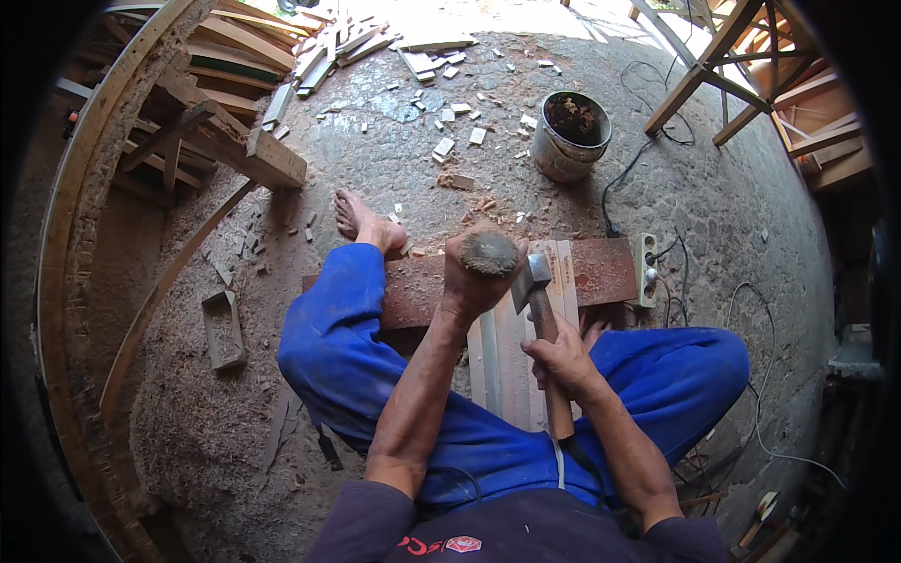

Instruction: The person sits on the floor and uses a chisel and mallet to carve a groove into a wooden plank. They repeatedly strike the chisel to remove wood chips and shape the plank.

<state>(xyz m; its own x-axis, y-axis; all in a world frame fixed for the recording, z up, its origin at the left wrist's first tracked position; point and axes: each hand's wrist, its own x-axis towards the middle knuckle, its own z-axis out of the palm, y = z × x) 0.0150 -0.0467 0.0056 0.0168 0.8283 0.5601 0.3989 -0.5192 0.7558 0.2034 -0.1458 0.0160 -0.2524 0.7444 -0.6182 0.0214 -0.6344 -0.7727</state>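
Beyond the metal-headed tool [542, 314], a bucket [562, 165]

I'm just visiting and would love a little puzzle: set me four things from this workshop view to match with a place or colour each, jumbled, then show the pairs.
Things:
1. Hammer
2. Bucket
3. Power strip
4. Trousers

Places and colours:
A. Blue
B. Beside the right end of the reddish-brown board
C. In the right hand
D. Beyond the board, partly filled with brown bits

Pairs: 1-C, 2-D, 3-B, 4-A
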